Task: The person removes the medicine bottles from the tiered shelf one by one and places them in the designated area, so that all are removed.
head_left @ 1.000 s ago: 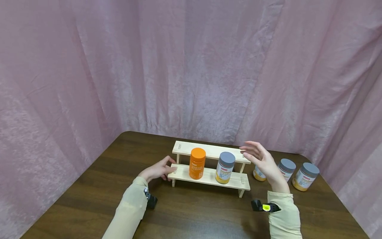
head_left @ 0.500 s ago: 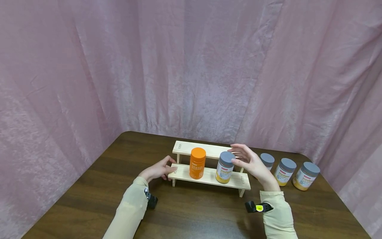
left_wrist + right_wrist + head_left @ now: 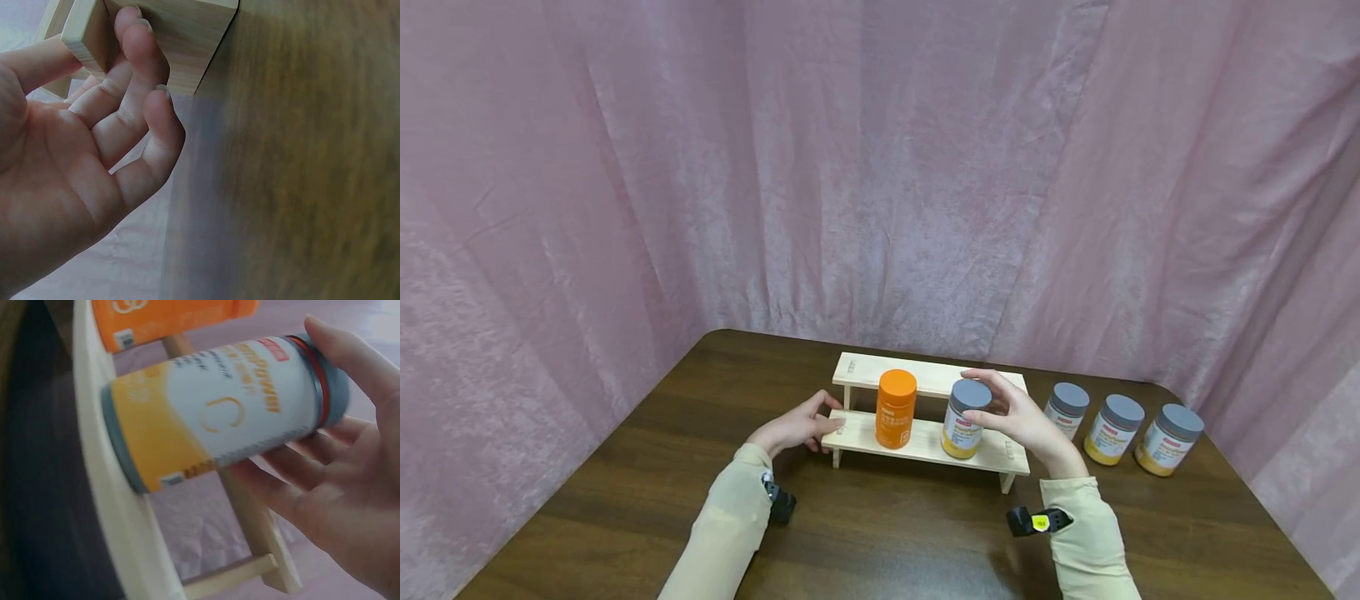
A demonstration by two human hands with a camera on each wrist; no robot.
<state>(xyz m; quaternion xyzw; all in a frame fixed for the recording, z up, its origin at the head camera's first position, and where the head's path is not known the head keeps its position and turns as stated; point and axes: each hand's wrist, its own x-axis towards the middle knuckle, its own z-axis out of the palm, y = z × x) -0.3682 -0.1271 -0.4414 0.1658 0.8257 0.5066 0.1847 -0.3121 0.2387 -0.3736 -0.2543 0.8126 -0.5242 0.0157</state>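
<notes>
A two-tier wooden rack (image 3: 925,446) stands on the table. My left hand (image 3: 793,427) holds the left end of its lower board, thumb on top and fingers curled beneath; the left wrist view shows these fingers (image 3: 147,56) against the wood. On that board, an orange bottle (image 3: 896,412) stands upright to the left of a grey-lidded supplement jar (image 3: 958,431). My right hand (image 3: 1022,421) grips this jar near its lid. Seen from the right wrist, the thumb lies along the lid and the fingers reach round the far side of the jar (image 3: 212,412), partly hidden.
To the right of the rack, three similar grey-lidded jars stand in a row: one nearest (image 3: 1066,410), one in the middle (image 3: 1112,432) and one farthest right (image 3: 1168,442). A pink curtain (image 3: 880,167) hangs behind the dark wooden table (image 3: 880,533).
My right hand has moved left and slightly down, from above the rack's right end onto the grey-lidded jar. My left hand stays in place on the rack.
</notes>
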